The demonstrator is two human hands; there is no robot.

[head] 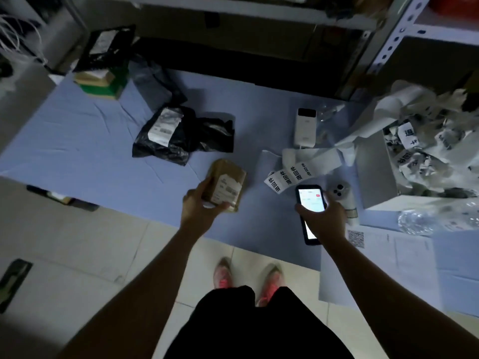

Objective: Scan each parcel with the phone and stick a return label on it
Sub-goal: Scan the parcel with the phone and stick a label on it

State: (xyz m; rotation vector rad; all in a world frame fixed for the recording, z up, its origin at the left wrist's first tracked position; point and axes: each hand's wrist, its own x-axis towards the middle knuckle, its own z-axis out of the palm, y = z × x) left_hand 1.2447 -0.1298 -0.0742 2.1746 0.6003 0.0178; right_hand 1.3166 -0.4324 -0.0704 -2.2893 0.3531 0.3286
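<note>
Brown parcel (225,185): near the middle of the blue worktop (77,141), its white shipping label facing up, its near end raised in the left hand.
Left hand (201,206): grips the parcel's near left corner, thumb along the bottom edge and fingers curled around the left side.
Phone (309,212): to the right of the parcel and well apart from it, screen lit and facing up.
Right hand (325,220): wraps the phone from the right side, with the thumb lying across its lower half.
Return labels (287,177): a white printed strip lying between parcel and phone, just beyond them, running to a white device (305,129) farther back.
Box (375,174): at the right edge of the worktop, open, heaped with crumpled white paper (425,151), some of it printed with black characters.
Black bag parcel (176,136): beyond the brown parcel, label up.
Far left stack (103,81): small parcels piled up, with a black bag on top.
Clear bottle (420,221): lying near the box.
</note>
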